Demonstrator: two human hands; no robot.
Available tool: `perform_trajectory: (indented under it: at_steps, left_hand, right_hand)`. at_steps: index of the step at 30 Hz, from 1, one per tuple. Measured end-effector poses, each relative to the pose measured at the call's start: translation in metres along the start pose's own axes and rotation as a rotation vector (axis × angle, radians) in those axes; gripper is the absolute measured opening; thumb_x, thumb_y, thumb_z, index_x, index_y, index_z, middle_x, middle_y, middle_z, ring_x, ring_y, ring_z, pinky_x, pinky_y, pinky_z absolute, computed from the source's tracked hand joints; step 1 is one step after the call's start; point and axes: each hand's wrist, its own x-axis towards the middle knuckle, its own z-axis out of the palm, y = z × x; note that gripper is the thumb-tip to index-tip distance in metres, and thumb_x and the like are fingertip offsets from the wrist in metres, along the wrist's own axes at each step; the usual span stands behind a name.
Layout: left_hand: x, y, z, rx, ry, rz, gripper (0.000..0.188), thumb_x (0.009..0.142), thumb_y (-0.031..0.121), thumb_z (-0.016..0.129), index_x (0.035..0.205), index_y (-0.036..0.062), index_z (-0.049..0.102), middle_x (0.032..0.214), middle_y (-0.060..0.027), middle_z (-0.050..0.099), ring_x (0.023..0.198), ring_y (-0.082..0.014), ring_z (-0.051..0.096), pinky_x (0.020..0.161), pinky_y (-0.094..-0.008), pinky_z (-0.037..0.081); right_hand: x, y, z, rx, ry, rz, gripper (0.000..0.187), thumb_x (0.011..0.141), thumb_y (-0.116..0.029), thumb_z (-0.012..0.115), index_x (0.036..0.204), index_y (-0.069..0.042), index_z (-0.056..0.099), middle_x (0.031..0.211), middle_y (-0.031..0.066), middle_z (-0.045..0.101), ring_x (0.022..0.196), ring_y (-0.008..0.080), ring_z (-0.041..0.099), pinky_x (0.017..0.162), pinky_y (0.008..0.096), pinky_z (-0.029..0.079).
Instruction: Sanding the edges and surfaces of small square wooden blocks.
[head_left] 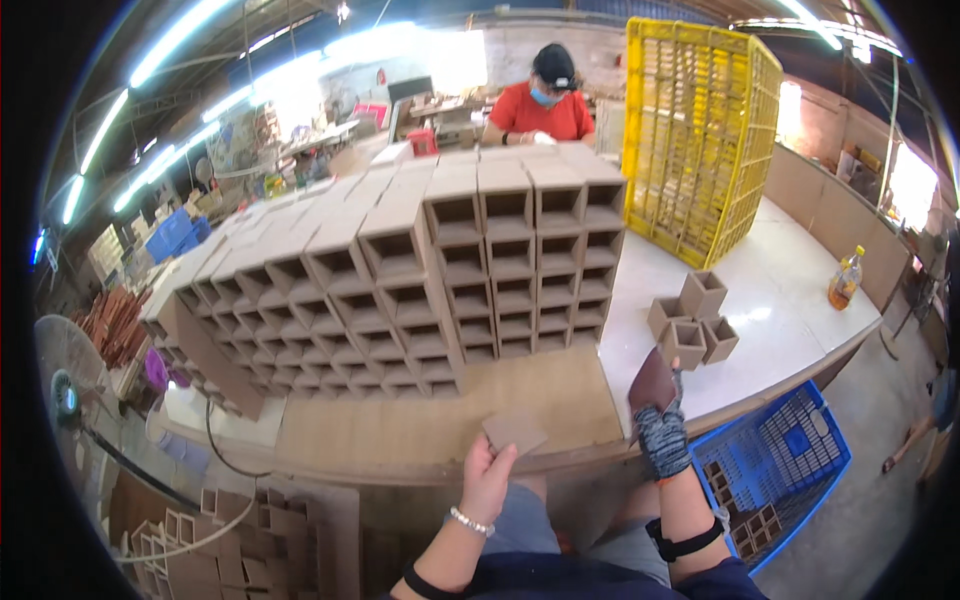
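My left hand, bare with a beaded bracelet, pinches a thin square brown board above the table's front edge. My right hand wears a grey knitted glove and grips a dark reddish-brown sheet, perhaps sandpaper. Just beyond that hand, a small group of open square brown boxes sits on the white tabletop. In front of me rises a long stack of similar open-ended boxes, piled in rows with their openings toward me. A tan board lies between the stack and me.
Behind the white top stands a yellow plastic crate on its side. A bottle of amber liquid is at the right. Below right, a blue crate holds boxes. A person works across the stack. A fan stands left.
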Motion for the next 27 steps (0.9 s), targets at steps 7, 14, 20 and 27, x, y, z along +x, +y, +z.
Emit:
perform_trajectory:
  at_steps: [7,14,20,27]
  left_hand:
    - [0.001,-0.015,0.008,0.505,-0.157,0.127,0.029,0.082,0.005,0.051,0.11,-0.0001,0.048,0.098,-0.0123,0.059,0.097,-0.0233,0.055,0.078,-0.029,0.044]
    - [-0.012,-0.031,0.003,0.917,-0.087,0.488,0.028,0.075,0.01,0.057,0.099,-0.0007,0.05,0.073,-0.0158,0.055,0.068,-0.0337,0.052,0.061,-0.0422,0.041]
    - [-0.01,-0.023,0.005,0.987,-0.18,0.431,0.027,0.076,0.012,0.056,0.099,-0.0006,0.049,0.071,-0.0146,0.054,0.066,-0.0334,0.051,0.059,-0.0411,0.041]
    - [-0.002,-0.022,0.008,0.798,-0.162,0.307,0.027,0.074,0.01,0.057,0.098,0.0009,0.05,0.076,-0.0172,0.057,0.071,-0.0349,0.054,0.061,-0.0421,0.044]
  right_hand:
    - [-0.009,-0.036,0.029,-0.527,-0.13,-0.694,0.066,0.067,0.012,0.034,0.132,0.001,0.026,0.132,0.0207,0.034,0.124,0.0303,0.032,0.104,0.0351,0.022]
    - [-0.005,-0.046,0.062,-0.955,-0.612,-0.27,0.037,0.078,-0.012,0.046,0.115,-0.004,0.047,0.115,0.0178,0.049,0.11,0.03,0.045,0.096,0.0445,0.03]
    - [-0.039,-0.065,0.072,-0.999,-0.515,-0.755,0.03,0.081,-0.013,0.043,0.107,-0.001,0.052,0.109,0.0172,0.053,0.105,0.0311,0.048,0.094,0.0451,0.032]
    - [0.0,0.0,0.049,-0.897,-0.281,-0.607,0.04,0.081,-0.015,0.045,0.119,-0.003,0.044,0.121,0.0184,0.047,0.112,0.0315,0.045,0.097,0.0424,0.03]
